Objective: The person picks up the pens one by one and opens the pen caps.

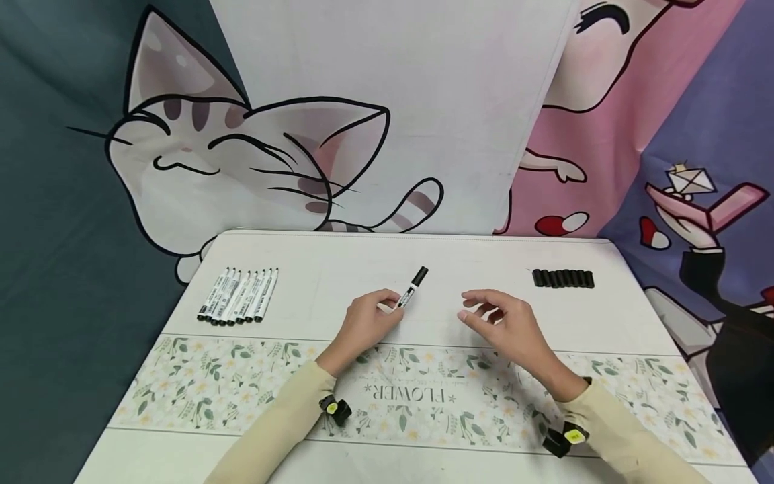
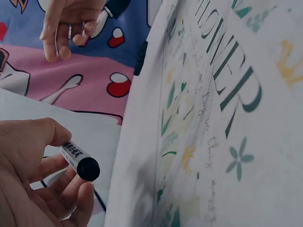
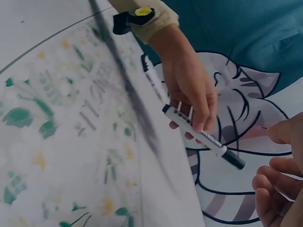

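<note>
A white marker with a black cap (image 1: 414, 285) is pinched between the thumb and fingers of my left hand (image 1: 369, 320), above the middle of the table. In the head view its capped end points up and to the right. The left wrist view shows the marker's black bottom end (image 2: 88, 169) toward the camera. In the right wrist view the whole marker (image 3: 196, 133) slants across the left hand's fingertips. My right hand (image 1: 506, 325) hovers to the right of the marker, fingers loosely bent and nothing between them.
Several uncapped white markers (image 1: 238, 296) lie side by side at the table's left. A row of black caps (image 1: 563, 278) lies at the back right. A flower-print strip (image 1: 242, 383) crosses the white table (image 1: 484, 259). Cartoon-print cloth (image 1: 387, 60) hangs behind it.
</note>
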The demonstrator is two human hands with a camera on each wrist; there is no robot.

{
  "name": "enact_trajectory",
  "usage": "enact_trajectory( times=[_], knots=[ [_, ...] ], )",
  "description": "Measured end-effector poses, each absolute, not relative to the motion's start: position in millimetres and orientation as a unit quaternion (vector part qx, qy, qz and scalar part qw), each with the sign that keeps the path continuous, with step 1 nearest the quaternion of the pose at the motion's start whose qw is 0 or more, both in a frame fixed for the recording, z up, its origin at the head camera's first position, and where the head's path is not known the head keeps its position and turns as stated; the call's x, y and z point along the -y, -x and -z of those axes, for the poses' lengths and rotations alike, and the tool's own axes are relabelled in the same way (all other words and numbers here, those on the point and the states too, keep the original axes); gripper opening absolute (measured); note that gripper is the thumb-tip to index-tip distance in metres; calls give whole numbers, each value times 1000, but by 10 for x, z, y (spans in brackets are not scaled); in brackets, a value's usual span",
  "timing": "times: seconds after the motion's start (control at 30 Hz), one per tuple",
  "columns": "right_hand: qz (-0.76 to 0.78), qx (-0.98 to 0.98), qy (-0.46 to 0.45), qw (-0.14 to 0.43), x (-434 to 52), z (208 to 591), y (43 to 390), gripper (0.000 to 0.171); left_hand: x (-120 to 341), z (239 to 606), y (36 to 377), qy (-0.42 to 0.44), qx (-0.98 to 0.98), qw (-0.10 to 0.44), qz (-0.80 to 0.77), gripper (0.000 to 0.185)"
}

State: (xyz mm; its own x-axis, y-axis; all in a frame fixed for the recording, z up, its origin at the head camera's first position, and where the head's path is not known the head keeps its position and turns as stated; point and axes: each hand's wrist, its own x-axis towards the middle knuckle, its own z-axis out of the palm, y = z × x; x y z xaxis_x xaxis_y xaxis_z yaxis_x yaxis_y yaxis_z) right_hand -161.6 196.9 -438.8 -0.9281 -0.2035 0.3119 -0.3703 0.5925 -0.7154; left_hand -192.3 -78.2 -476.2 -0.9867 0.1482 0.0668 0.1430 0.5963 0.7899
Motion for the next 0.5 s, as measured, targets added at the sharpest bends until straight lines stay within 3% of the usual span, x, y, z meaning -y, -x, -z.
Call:
enact_trajectory(
  times=[0.5],
  knots=[
    [-470, 853, -199, 110, -1828, 4062, 1642, 31, 1097, 4634, 1630, -250, -873, -137, -397, 23]
  ],
)
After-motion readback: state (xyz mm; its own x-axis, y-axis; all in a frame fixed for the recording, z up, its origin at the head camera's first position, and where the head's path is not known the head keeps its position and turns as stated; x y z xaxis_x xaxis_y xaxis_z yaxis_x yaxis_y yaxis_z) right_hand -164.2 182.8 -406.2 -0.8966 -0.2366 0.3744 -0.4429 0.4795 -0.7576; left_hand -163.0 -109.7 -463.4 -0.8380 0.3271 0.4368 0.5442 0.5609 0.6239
